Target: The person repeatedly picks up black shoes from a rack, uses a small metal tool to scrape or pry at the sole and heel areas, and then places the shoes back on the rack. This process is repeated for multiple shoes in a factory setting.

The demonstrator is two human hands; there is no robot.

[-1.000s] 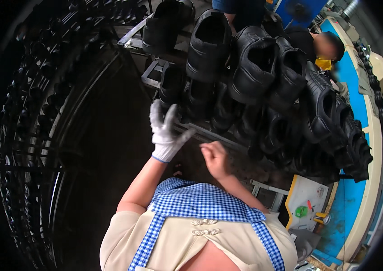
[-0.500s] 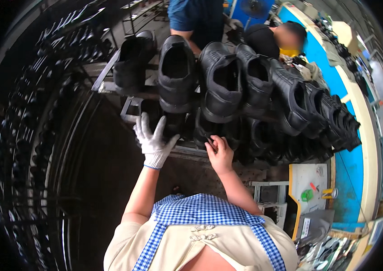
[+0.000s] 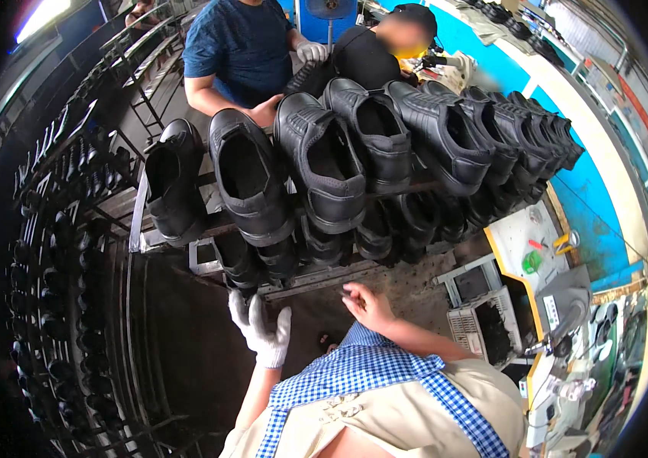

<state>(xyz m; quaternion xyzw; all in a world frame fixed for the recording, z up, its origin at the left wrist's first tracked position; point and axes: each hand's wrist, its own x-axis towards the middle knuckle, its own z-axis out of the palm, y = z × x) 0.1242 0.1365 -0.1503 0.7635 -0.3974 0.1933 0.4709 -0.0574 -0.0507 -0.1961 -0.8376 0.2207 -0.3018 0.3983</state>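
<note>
My left hand (image 3: 261, 332), in a white knit glove, is just below the rack's lower row with its fingers apart. Its fingertips are nearest to a black shoe (image 3: 238, 259) at that row's left end; whether they touch it I cannot tell. My bare right hand (image 3: 370, 308) is off the shoes, its fingers curled inward. A small dark bit shows at its fingertips, too small to name. Above both hands, a row of black shoes stands heels toward me, among them a large shoe (image 3: 249, 179) and its right neighbour (image 3: 322, 164).
The metal rack (image 3: 139, 217) carries shoes on two levels. Across it, a person in a blue shirt (image 3: 236, 53) holds a dark shoe; another person in black (image 3: 366, 57) bends beside them. More shoe racks (image 3: 72, 305) line the left. A white crate (image 3: 484, 324) and workbench (image 3: 519, 237) are right.
My view has shifted, showing more of the people opposite. My right hand has come away from a lower-row shoe toward me. My left hand has drawn back and lower, fingers still apart.
</note>
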